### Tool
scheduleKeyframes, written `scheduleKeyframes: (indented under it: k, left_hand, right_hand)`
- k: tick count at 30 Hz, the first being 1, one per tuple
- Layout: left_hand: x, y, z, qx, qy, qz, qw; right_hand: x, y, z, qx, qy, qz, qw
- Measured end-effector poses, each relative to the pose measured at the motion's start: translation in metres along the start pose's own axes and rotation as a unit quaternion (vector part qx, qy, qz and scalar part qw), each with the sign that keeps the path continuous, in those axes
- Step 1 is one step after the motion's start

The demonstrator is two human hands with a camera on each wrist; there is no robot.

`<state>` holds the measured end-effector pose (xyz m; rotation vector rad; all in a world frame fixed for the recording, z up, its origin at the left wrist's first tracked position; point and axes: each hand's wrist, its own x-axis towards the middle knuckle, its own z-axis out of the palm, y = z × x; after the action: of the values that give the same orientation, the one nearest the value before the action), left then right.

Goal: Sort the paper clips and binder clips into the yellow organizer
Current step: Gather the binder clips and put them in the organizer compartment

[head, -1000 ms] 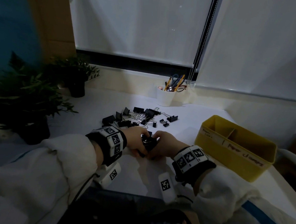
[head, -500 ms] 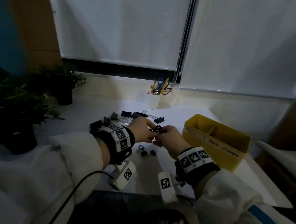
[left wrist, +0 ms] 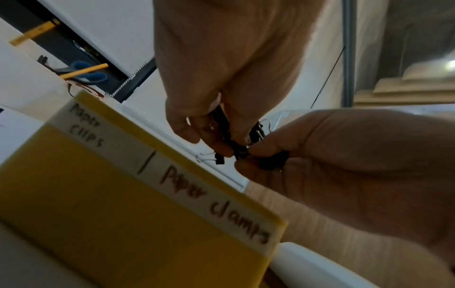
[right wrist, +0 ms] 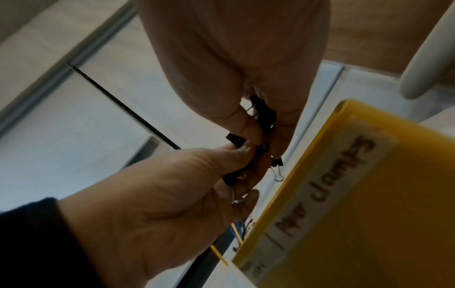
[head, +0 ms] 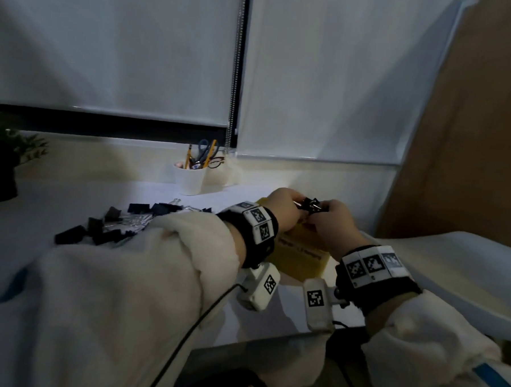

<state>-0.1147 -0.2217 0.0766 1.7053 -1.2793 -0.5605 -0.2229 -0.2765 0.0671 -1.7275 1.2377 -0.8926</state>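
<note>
Both hands hold a bunch of small black binder clips between their fingertips, just above the yellow organizer. My left hand pinches the bunch from the left and my right hand from the right. The left wrist view shows the clips in my left hand, over the end of the organizer labelled "Paper clamps". In the right wrist view my right hand grips the clips beside the organizer. The inside of the organizer is hidden.
A pile of black binder clips and silver paper clips lies on the white table to the left. A white cup of pens and scissors stands at the back. A potted plant is far left; a white curved edge lies right.
Both hands lifted the bunch of binder clips off the table and carried it right, from beside the pile to above the yellow organizer. The head view swung right.
</note>
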Motion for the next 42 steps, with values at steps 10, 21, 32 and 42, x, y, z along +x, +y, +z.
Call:
scheduleKeyframes:
  k: [10,21,32,42]
  left_hand:
    - [-0.003,-0.009,0.024,0.197,-0.165,0.011,0.966]
    - [-0.032,-0.031,-0.068,0.157,-0.006,0.011,0.988]
    - [-0.11,-0.111,-0.187,0.405,-0.237,-0.257,0.845]
    - [-0.112,-0.15,-0.155,0.313,-0.137,-0.19,0.921]
  right_hand:
    - [-0.001,0.022,-0.001,-0.119,-0.062,-0.04,0.99]
    - [-0.032,-0.003,0.027,-0.107,-0.013,-0.175,0.979]
    - [-0.076,-0.019,0.153,-0.366,-0.342,-0.067,0.863]
    - [-0.077,-0.019,0.186,-0.263,-0.39,-0.136,0.872]
